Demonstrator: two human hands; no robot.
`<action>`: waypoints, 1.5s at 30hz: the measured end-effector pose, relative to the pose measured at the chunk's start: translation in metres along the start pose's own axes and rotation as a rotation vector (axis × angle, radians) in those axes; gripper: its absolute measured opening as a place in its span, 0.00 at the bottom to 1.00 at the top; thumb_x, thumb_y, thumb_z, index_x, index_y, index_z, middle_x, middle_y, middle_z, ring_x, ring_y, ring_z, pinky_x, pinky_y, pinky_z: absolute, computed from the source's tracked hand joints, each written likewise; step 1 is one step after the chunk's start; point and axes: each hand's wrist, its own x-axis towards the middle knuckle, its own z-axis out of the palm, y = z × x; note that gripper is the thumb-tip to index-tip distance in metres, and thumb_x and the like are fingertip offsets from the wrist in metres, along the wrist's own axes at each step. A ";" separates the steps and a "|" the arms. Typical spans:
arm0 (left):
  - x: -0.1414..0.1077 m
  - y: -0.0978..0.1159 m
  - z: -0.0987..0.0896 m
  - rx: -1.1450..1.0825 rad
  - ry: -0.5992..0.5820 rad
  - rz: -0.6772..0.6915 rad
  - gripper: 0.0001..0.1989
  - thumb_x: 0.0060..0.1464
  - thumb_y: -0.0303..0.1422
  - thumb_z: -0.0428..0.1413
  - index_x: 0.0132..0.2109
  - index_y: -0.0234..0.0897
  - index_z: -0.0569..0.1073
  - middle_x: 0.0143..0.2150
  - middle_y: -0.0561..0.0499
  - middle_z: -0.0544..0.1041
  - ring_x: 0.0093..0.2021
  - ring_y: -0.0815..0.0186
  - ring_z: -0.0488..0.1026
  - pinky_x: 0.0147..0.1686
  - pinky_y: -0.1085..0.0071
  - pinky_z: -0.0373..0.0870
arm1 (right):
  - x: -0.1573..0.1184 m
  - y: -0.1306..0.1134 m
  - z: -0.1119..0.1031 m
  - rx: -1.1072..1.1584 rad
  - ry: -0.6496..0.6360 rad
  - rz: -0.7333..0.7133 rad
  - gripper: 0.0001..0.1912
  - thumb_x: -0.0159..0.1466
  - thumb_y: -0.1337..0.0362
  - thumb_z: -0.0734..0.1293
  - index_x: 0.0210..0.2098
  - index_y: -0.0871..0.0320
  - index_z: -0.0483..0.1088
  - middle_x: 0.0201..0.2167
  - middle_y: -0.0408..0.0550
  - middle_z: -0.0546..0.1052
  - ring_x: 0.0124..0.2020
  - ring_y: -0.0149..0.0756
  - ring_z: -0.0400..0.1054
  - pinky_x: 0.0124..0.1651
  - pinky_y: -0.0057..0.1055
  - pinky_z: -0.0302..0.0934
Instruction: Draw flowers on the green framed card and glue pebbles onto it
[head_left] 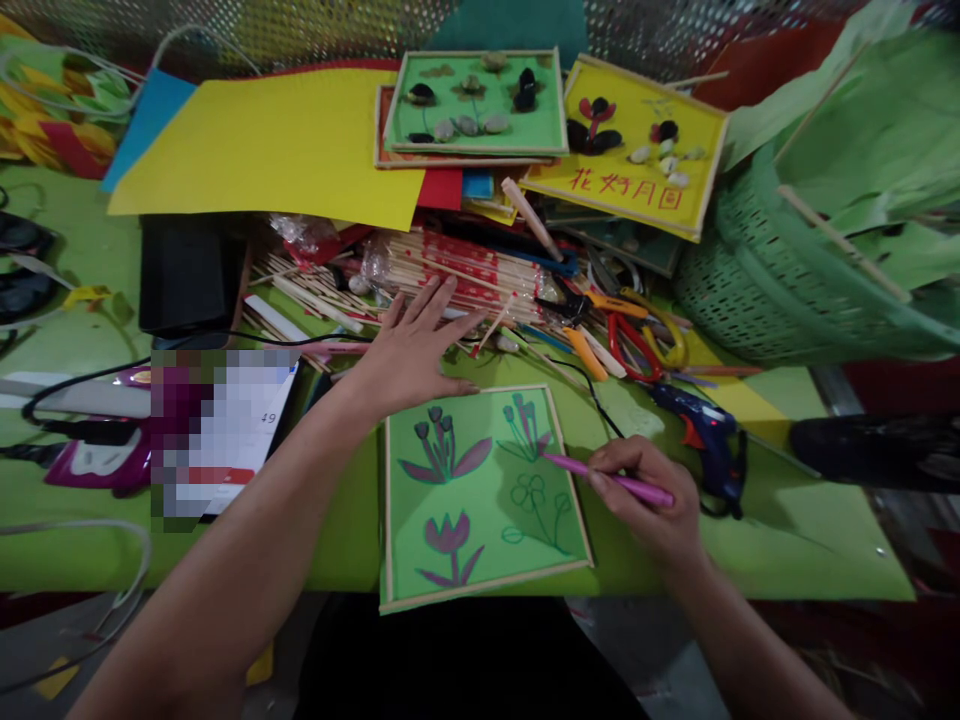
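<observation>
While tight in right hand (664, 522), pink pen (573, 466) crosswise, tip leftward; left hand (414, 350) splayed.

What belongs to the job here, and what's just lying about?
In use:
slim pink pen, in the right hand
pale-edged green board with flower drawings, under its tip

Lying about:
dark blue glue gun
perforated green plastic basket
large flat yellow sheet

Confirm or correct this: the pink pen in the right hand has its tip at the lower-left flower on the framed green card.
Wrong flower: the head view shows the pink pen in the right hand with its tip at the upper-right flower on the framed green card.
</observation>
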 end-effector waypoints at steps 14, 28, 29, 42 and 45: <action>-0.001 0.001 -0.002 -0.016 -0.002 0.006 0.47 0.57 0.56 0.60 0.77 0.56 0.49 0.81 0.48 0.34 0.79 0.50 0.32 0.74 0.46 0.33 | -0.004 0.004 -0.001 0.010 -0.018 0.024 0.04 0.63 0.69 0.71 0.34 0.54 0.73 0.27 0.41 0.77 0.25 0.33 0.72 0.28 0.28 0.65; -0.001 -0.001 -0.001 -0.020 0.004 0.011 0.48 0.57 0.56 0.61 0.77 0.55 0.49 0.81 0.48 0.33 0.79 0.49 0.32 0.74 0.46 0.33 | 0.000 0.002 0.002 -0.014 0.029 0.041 0.03 0.62 0.68 0.72 0.34 0.55 0.74 0.27 0.42 0.78 0.24 0.33 0.72 0.26 0.28 0.65; -0.001 -0.001 -0.001 -0.021 0.008 0.013 0.48 0.57 0.56 0.61 0.77 0.55 0.49 0.81 0.48 0.33 0.79 0.49 0.32 0.74 0.46 0.32 | 0.000 0.003 0.002 -0.011 0.021 0.039 0.03 0.62 0.68 0.72 0.35 0.54 0.74 0.27 0.42 0.78 0.24 0.33 0.72 0.26 0.28 0.65; 0.000 0.000 -0.002 -0.016 -0.001 0.005 0.49 0.56 0.56 0.62 0.77 0.56 0.48 0.81 0.50 0.35 0.79 0.46 0.34 0.74 0.45 0.35 | 0.002 -0.001 0.005 -0.048 0.079 0.028 0.03 0.62 0.68 0.72 0.33 0.55 0.73 0.26 0.42 0.78 0.25 0.34 0.73 0.28 0.29 0.67; -0.001 0.000 -0.001 -0.007 0.012 0.007 0.49 0.55 0.56 0.62 0.76 0.56 0.49 0.81 0.50 0.36 0.79 0.47 0.35 0.74 0.45 0.35 | 0.000 0.001 0.005 -0.101 0.100 0.011 0.03 0.62 0.68 0.72 0.33 0.55 0.73 0.26 0.42 0.77 0.25 0.34 0.72 0.28 0.29 0.66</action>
